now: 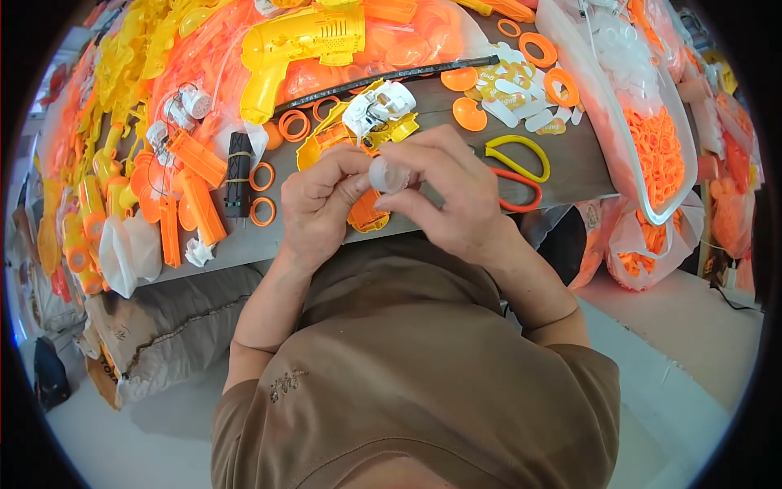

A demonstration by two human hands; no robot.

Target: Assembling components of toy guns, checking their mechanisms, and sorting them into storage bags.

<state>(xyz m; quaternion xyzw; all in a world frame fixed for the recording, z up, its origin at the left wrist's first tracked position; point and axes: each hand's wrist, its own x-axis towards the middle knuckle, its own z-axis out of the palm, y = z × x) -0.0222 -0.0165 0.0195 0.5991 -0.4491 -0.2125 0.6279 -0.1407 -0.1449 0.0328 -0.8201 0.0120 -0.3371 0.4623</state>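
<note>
above the near edge of the table [562, 181], the left hand [319, 204] and the right hand [454, 191] meet in front of the person's body, both narrowed to a pinch on a small round whitish piece [389, 174]. gripping it by fingertips from both sides probably keeps it steady and leaves most of its face visible. just beyond and partly under the hands lies an opened yellow shell [314, 151] with a white mechanism [379, 107] on it, likely put there for short reach. to the right, a tool with yellow and red handles [521, 140] points its loops away from the hand, perhaps for easy pickup; its other end is hidden. on the left, a band holds a black bundle [238, 179] together. far right, a clear bag [588, 102] seems to keep small orange parts [656, 151] from scattering.
</note>
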